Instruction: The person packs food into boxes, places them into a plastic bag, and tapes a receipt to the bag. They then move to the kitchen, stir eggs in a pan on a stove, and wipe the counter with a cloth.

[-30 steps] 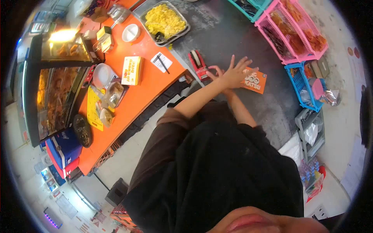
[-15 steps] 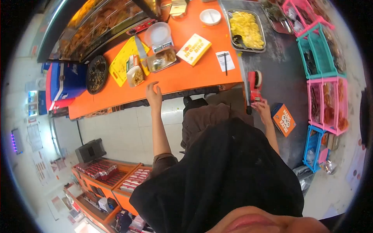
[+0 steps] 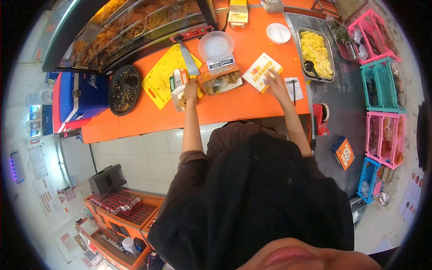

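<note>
My left hand (image 3: 191, 92) is closed on the right side of a small open paper food box (image 3: 179, 81), its fingertips partly hidden. Crumbly brown food shows at the box's near end. Close to that hand is a wide-bladed knife (image 3: 188, 59) with a yellow handle, lying across a yellow cutting board (image 3: 158, 76). My right hand (image 3: 276, 84) rests its spread fingers on the right side of a white and yellow printed carton (image 3: 259, 67). Between my hands stands a larger orange box (image 3: 220, 81) with brown food and clear film in it.
A digital scale (image 3: 220, 63) bears a round clear lid (image 3: 216, 45). At the left are a dark round pan (image 3: 123, 90) and a blue cooler (image 3: 84, 96). The right counter holds a metal tray of yellow food (image 3: 334, 58), a red tape dispenser (image 3: 321, 119) and an orange-blue box (image 3: 344, 153).
My right hand has left the tape dispenser and reached the white and yellow carton. My left hand has moved forward onto the small food box. The view has shifted.
</note>
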Tool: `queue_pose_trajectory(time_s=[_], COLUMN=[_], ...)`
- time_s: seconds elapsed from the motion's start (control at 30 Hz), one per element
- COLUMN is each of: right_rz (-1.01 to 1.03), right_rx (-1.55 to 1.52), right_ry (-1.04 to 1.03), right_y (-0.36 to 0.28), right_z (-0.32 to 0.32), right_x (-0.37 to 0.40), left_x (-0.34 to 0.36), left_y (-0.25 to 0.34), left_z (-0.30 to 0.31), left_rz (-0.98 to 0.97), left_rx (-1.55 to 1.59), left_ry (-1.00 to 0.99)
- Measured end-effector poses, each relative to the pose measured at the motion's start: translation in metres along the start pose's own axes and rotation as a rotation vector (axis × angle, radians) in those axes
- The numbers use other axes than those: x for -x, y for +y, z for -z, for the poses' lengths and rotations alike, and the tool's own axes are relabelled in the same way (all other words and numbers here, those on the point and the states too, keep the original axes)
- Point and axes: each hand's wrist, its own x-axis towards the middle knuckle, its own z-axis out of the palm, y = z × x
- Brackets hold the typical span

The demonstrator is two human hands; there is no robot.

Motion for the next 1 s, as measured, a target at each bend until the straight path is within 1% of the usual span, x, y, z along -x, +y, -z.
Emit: queue_pose_trajectory(time_s=[0.03,0.07,0.1,0.13,0.17,0.2,0.23,0.3,0.33,0.37,0.43,0.47,0.5,0.53,0.57,0.6,0.63,0.67,0.7,0.73,0.77,0.83,0.87,0.93,0.97,1.0], right_rz=[0.011,0.007,0.003,0.003,-0.133,-0.274,-0.276,-0.165,-0.164,-0.179,-0.112,-0.122,-0.04,0.037,0.015,0.118,0.223,0.207,0.289,0.376,0.371,0.306,0.303,0.306,0.305,0.288], right_rx=[0.031,0.196,0.361,0.357,0.415,0.476,0.482,0.626,0.681,0.683,0.456,0.458,0.445,0.434,0.439,0.384,0.328,0.333,0.313,0.292,0.293,0.192,0.19,0.285,0.283,0.484], right_ry=[0.002,0.038,0.075,0.082,0.004,-0.08,-0.081,-0.075,-0.099,-0.094,0.067,0.08,0.13,0.177,0.184,0.245,0.308,0.317,0.308,0.298,0.303,0.238,0.244,0.165,0.168,0.078], right_y=[-0.001,0.012,0.023,0.017,0.011,0.009,0.021,0.043,0.037,0.034,0.037,0.038,0.039,0.043,0.047,0.055,0.06,0.064,0.065,0.066,0.067,0.066,0.065,0.053,0.047,0.036], right_z=[-0.028,-0.049,-0.067,-0.079,-0.088,-0.096,-0.098,-0.098,-0.097,-0.101,-0.107,-0.11,-0.114,-0.117,-0.121,-0.127,-0.132,-0.135,-0.138,-0.139,-0.137,-0.134,-0.134,-0.132,-0.13,-0.129], right_x=[-0.037,-0.078,-0.108,-0.119,-0.129,-0.136,-0.143,-0.152,-0.141,-0.125,-0.103,-0.092,-0.081,-0.073,-0.067,-0.06,-0.054,-0.05,-0.048,-0.047,-0.047,-0.047,-0.044,-0.04,-0.039,-0.039], left_x=[-0.005,-0.01,-0.016,-0.022,-0.027,-0.031,-0.033,-0.039,-0.038,-0.032,-0.03,-0.035,-0.04,-0.041,-0.039,-0.032,-0.031,-0.031,-0.031,-0.025,-0.025,-0.027,-0.026,-0.022,-0.021,-0.021], left_y=[0.009,0.014,0.016,0.018,0.019,0.019,0.018,0.015,0.017,0.02,0.014,0.009,0.0,-0.009,-0.02,-0.003,-0.005,-0.006,-0.005,0.01,0.01,0.008,0.007,0.018,0.024,0.033], left_z=[0.0,0.0,0.001,0.002,0.003,0.005,0.008,0.013,0.019,0.022,0.019,0.02,0.013,0.008,0.003,0.013,0.013,0.012,0.011,0.017,0.016,0.017,0.017,0.019,0.02,0.022], left_rz=[0.119,0.237,0.233,0.279,0.328,0.343,0.347,0.418,0.435,0.446,0.366,0.348,0.354,0.281,0.214,0.201,0.215,0.148,0.078,0.016,0.018,-0.107,-0.109,-0.139,-0.14,-0.524], left_rx=[0.127,0.252,0.245,0.228,0.217,0.269,0.275,0.397,0.459,0.457,0.502,0.363,0.362,0.337,0.309,0.274,0.268,0.236,0.208,0.151,0.149,0.041,0.037,-0.139,-0.142,-0.298], left_ry=[-0.145,-0.29,-0.295,-0.393,-0.487,-0.476,-0.477,-0.516,-0.564,-0.575,-0.622,-0.682,-0.697,-0.64,-0.583,-0.587,-0.604,-0.588,-0.568,-0.547,-0.553,-0.553,-0.559,-0.544,-0.546,-0.577])
